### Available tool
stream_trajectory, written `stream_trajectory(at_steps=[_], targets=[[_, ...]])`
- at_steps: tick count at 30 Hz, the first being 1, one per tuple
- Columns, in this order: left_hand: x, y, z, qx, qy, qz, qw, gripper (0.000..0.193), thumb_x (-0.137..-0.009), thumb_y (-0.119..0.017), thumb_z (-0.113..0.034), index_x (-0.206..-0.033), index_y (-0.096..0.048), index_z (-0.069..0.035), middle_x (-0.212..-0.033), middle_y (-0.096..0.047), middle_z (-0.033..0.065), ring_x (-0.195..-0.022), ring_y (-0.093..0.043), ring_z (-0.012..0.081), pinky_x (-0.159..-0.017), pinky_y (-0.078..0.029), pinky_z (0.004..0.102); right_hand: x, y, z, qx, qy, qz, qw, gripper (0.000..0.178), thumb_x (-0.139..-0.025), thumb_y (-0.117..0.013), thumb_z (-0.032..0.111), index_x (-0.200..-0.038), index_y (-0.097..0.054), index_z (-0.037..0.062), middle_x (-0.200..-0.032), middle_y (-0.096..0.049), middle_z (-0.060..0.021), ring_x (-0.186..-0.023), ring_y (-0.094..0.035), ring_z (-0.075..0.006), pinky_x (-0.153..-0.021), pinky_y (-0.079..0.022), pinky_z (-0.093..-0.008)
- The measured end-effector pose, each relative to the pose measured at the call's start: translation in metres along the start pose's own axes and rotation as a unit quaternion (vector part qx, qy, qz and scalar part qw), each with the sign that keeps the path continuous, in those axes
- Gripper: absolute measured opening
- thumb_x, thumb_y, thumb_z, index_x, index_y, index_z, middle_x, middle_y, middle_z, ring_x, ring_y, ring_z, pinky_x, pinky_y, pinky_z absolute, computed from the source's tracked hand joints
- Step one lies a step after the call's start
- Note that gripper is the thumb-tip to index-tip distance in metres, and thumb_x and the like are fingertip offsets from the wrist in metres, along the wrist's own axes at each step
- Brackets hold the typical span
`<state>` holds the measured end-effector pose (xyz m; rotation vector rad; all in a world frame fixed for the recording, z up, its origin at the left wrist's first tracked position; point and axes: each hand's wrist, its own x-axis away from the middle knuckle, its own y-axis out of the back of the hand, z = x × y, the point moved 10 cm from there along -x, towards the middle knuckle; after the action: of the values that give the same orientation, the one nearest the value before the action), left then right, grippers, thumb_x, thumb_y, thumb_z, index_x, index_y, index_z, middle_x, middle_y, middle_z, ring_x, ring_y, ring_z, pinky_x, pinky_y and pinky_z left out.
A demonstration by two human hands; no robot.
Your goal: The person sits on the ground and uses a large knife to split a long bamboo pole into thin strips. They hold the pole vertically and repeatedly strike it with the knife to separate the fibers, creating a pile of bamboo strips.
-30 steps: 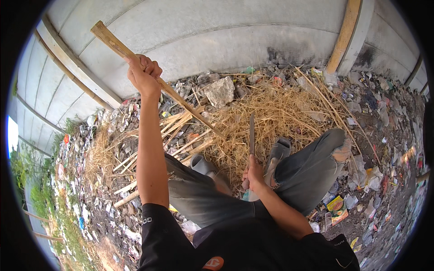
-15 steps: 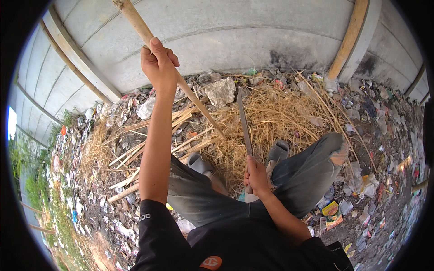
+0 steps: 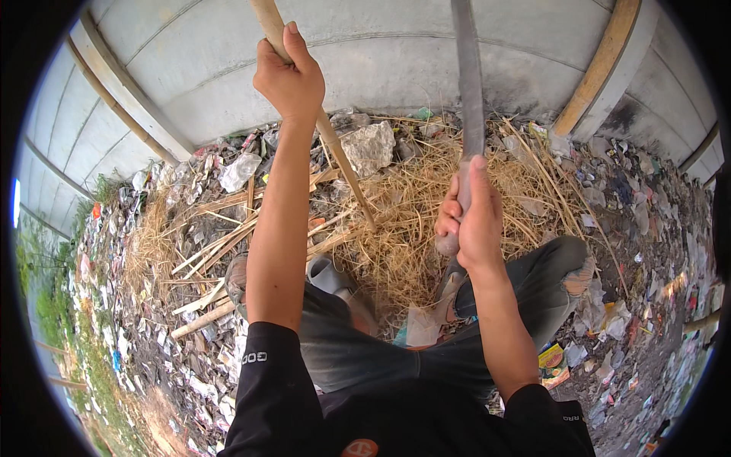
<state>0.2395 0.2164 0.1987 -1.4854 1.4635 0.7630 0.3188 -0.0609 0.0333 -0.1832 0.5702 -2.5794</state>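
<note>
My left hand (image 3: pixel 291 80) is closed round the upper part of a long pale bamboo pole (image 3: pixel 340 156). The pole slants down toward me, its lower end at the heap of dry straw-like shavings (image 3: pixel 411 221) between my feet. In my right hand (image 3: pixel 478 221) is a machete (image 3: pixel 470 91), gripped by its handle. The long dark blade is raised and points away from me, to the right of the pole and apart from it. Split bamboo strips (image 3: pixel 221 247) lie on the ground to the left of the shavings.
A pale rock (image 3: pixel 368 148) sits behind the pole, near the grey concrete wall (image 3: pixel 396 76). Bamboo posts stand against the wall, one post (image 3: pixel 598 68) at the right. Scattered litter (image 3: pixel 632 297) covers the ground. My sandalled feet flank the shavings.
My right hand has lifted the machete from low between my knees to up and forward. My left hand has shifted slightly right and farther away with the pole, which now stands steeper.
</note>
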Motion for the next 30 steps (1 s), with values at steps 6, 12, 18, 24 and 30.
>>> stream_trajectory(at_steps=[6,12,18,24,30], targets=[[-0.006,-0.004,0.02,-0.002,0.016,-0.013,1.0,0.047,-0.101,-0.062,-0.037,-0.069,-0.045,-0.007,-0.049,-0.047,0.0003,-0.042,-0.044,0.0087,-0.041,-0.034,0.0282,0.042,0.005,-0.084,-0.109,0.213,-0.045,0.97,0.051,-0.104,-0.042,0.053,-0.082,-0.042,0.0068,-0.058,-0.041,-0.003,-0.046,-0.041,-0.0117,-0.043,-0.037,-0.0291],[-0.003,0.022,0.041,-0.019,0.048,-0.022,0.998,0.049,-0.103,-0.058,-0.038,-0.069,-0.044,-0.007,-0.05,-0.043,-0.0008,-0.044,-0.041,0.0078,-0.041,-0.032,0.0281,0.056,0.052,-0.206,0.071,-0.258,-0.071,0.961,0.055,-0.102,-0.049,0.056,-0.073,-0.046,0.0101,-0.057,-0.043,0.0001,-0.043,-0.045,-0.011,-0.043,-0.042,-0.0315],[-0.003,0.025,0.038,-0.021,0.05,-0.029,0.998,0.048,-0.103,-0.058,-0.038,-0.069,-0.044,-0.007,-0.052,-0.044,0.0001,-0.046,-0.04,0.0087,-0.043,-0.033,0.0293,0.001,-0.005,0.024,-0.002,0.153,-0.028,0.988,0.055,-0.102,-0.046,0.06,-0.081,-0.045,0.009,-0.06,-0.045,-0.0009,-0.045,-0.044,-0.011,-0.049,-0.042,-0.0316],[0.002,0.025,0.025,-0.012,0.061,-0.014,0.998,0.047,-0.103,-0.057,-0.039,-0.071,-0.045,-0.006,-0.052,-0.045,-0.0003,-0.046,-0.041,0.0087,-0.043,-0.033,0.0297,0.093,0.06,-0.295,0.261,-0.201,0.071,0.941,0.046,-0.106,-0.048,0.046,-0.08,-0.053,0.0087,-0.056,-0.043,0.004,-0.044,-0.043,-0.0075,-0.042,-0.037,-0.0274],[0.007,0.038,0.037,0.003,0.089,-0.018,0.996,0.048,-0.104,-0.056,-0.04,-0.072,-0.046,-0.006,-0.053,-0.043,-0.0008,-0.047,-0.038,0.0081,-0.044,-0.032,0.0291,0.039,-0.005,-0.095,0.14,-0.032,0.02,0.989,0.049,-0.105,-0.048,0.047,-0.075,-0.048,0.0088,-0.054,-0.042,0.0027,-0.043,-0.042,-0.0077,-0.041,-0.038,-0.0303]])
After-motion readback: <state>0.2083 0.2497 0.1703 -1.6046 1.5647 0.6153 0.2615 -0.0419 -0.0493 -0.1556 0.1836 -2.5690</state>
